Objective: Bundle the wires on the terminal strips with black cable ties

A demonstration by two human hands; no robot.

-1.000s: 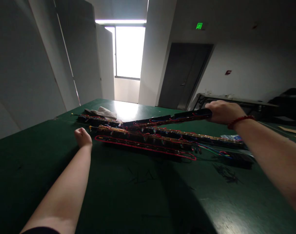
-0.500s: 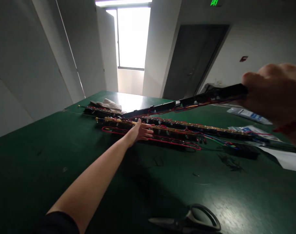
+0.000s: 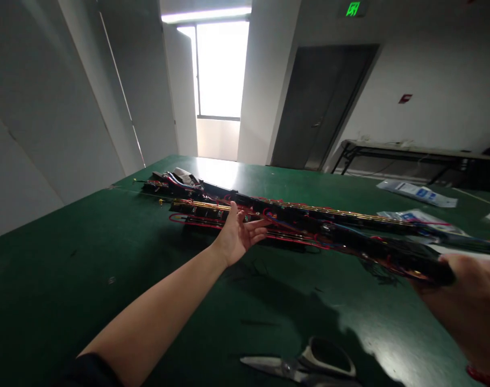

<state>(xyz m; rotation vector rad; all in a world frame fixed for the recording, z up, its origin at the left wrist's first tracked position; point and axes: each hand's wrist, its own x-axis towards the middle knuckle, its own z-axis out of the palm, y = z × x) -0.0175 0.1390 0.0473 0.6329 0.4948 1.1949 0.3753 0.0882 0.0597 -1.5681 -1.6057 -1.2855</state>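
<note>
My right hand (image 3: 470, 295) is wrapped round the near end of a long black bar with coloured wires (image 3: 357, 242). That bar slants away to the left, low above other black bars strung with gold and red wires (image 3: 206, 207). My left hand (image 3: 239, 234) has its thumb up and fingers stretched, palm turned to the bars. Its fingertips are beside the held bar; whether they touch it I cannot tell. Red looped wires (image 3: 293, 239) run along the front of the lying bars, partly covered by the held one.
On the green table (image 3: 47, 279), scissors (image 3: 297, 365) lie near the front edge. Plastic packets (image 3: 418, 192) and white paper (image 3: 470, 252) are at the right. A pale cloth (image 3: 184, 176) sits at the far left end of the bars. Behind stands a side table (image 3: 410, 148).
My right hand has come down and nearer, lowering the bar's near end from high up to just above the table. My left hand has shifted slightly right, still open.
</note>
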